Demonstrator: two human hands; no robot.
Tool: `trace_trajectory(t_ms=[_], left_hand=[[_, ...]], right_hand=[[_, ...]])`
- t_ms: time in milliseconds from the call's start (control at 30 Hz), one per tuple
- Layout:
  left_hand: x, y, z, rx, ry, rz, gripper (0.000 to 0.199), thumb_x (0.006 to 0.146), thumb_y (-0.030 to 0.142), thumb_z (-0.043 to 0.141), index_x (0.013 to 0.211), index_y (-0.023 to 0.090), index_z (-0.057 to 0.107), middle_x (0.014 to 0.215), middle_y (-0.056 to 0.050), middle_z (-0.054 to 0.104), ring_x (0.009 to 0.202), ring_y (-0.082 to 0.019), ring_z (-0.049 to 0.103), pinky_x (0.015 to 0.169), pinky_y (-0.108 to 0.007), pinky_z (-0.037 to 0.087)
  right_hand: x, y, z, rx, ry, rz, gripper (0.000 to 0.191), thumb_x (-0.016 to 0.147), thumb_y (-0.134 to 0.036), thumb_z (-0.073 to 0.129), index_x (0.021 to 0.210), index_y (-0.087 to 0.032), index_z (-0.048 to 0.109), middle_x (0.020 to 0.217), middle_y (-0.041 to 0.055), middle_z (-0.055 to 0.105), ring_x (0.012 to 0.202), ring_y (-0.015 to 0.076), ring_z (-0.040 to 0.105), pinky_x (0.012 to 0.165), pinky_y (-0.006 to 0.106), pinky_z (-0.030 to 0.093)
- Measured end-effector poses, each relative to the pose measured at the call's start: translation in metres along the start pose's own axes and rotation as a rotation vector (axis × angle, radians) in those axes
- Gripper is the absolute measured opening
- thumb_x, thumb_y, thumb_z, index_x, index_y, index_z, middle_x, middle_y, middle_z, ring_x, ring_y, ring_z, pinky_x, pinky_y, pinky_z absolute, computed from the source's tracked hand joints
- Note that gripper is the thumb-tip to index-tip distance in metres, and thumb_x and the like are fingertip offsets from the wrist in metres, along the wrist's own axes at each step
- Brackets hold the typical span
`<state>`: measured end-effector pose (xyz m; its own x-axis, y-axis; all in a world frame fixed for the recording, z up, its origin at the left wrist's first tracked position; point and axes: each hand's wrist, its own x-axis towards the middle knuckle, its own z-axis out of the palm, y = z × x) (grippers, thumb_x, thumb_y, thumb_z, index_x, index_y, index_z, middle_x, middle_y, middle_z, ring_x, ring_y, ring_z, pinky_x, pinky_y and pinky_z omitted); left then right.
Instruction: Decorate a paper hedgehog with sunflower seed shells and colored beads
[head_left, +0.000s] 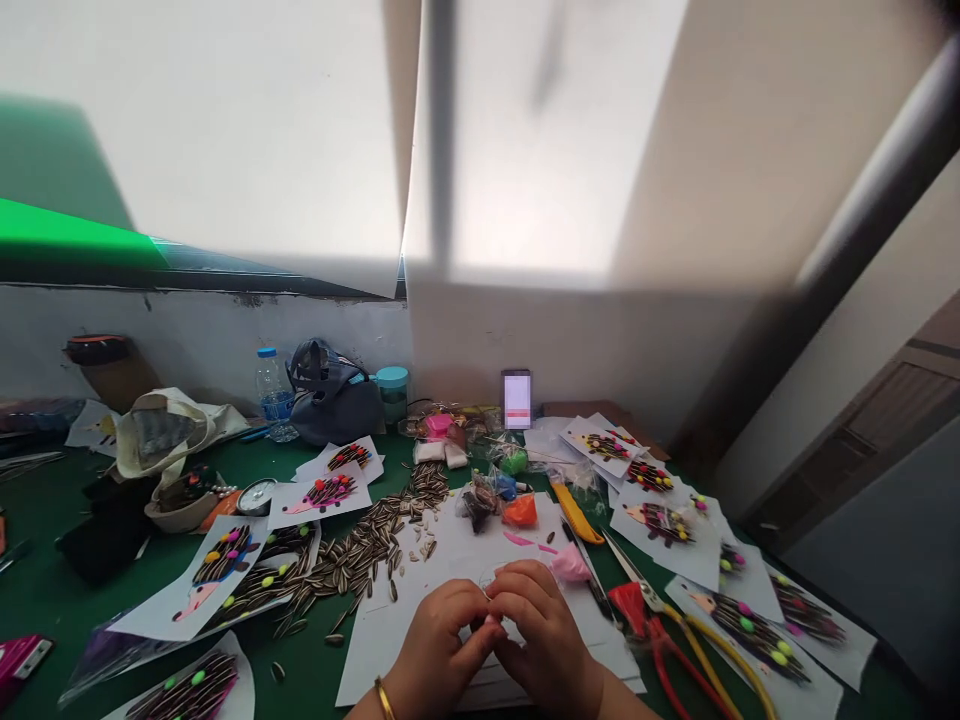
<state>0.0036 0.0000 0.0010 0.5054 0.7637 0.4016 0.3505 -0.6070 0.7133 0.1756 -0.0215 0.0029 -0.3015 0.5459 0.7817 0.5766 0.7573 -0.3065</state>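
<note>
Low in the head view, my left hand (442, 640) and my right hand (546, 640) meet over white paper sheets (375, 640). Fingertips of both hands press together around something tiny; a small pink bit shows between them, too hidden to name. A gold bangle (385, 698) circles my left wrist. Just beyond my right hand lie a pink clay lump (570, 564) and thin pink strips (521, 540). Orange clay (520, 510) and dark clay in a clear wrapper (476, 508) rest farther up the paper. Sunflower seeds (352, 550) are heaped to the left.
Seed-decorated hedgehog cards lie left (320, 494) and right (667, 530). Scissors (679, 615), red-handled pliers (660, 640) and a yellow cutter (577, 513) are at the right. A phone (517, 400), teal-lidded jar (393, 395), bottle (276, 400) and dark bag (334, 405) stand behind.
</note>
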Motion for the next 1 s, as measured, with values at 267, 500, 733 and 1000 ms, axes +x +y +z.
trace_trajectory(t_ms=[267, 500, 733, 1000], left_hand=[[0.0002, 0.0041, -0.0012, 0.002, 0.012, 0.033, 0.031, 0.090, 0.044, 0.051, 0.078, 0.020, 0.068, 0.073, -0.005, 0.067, 0.070, -0.017, 0.060, 0.066, -0.027, 0.046], [0.0011, 0.0011, -0.0022, 0.011, 0.010, 0.016, 0.030, 0.091, 0.043, 0.051, 0.082, 0.020, 0.068, 0.075, -0.005, 0.066, 0.073, -0.017, 0.059, 0.069, -0.028, 0.045], [0.0003, 0.0043, -0.0013, 0.019, -0.004, 0.011, 0.024, 0.085, 0.040, 0.061, 0.075, 0.019, 0.065, 0.074, -0.003, 0.065, 0.072, -0.016, 0.057, 0.068, -0.027, 0.044], [-0.0019, 0.0064, -0.0008, 0.059, -0.013, 0.015, 0.032, 0.094, 0.039, 0.045, 0.079, 0.019, 0.067, 0.077, -0.004, 0.066, 0.075, -0.017, 0.058, 0.071, -0.028, 0.043]], right_hand=[[-0.0028, -0.0002, -0.0025, -0.018, -0.016, -0.008, 0.014, 0.084, -0.016, 0.060, 0.096, -0.023, 0.058, 0.092, 0.0033, 0.068, 0.096, 0.0210, 0.060, 0.084, 0.039, 0.051], [-0.0035, -0.0025, -0.0050, -0.025, -0.051, -0.002, 0.024, 0.083, -0.011, 0.057, 0.104, -0.022, 0.058, 0.097, 0.0046, 0.067, 0.099, 0.0219, 0.059, 0.088, 0.041, 0.049], [-0.0063, -0.0003, -0.0027, -0.040, -0.024, 0.000, 0.014, 0.086, -0.016, 0.058, 0.099, -0.023, 0.058, 0.096, 0.0040, 0.067, 0.098, 0.0214, 0.060, 0.088, 0.041, 0.049], [-0.0088, -0.0009, -0.0030, -0.056, -0.037, 0.003, 0.019, 0.086, -0.014, 0.056, 0.104, -0.022, 0.058, 0.099, 0.0058, 0.067, 0.097, 0.0213, 0.059, 0.087, 0.041, 0.048]])
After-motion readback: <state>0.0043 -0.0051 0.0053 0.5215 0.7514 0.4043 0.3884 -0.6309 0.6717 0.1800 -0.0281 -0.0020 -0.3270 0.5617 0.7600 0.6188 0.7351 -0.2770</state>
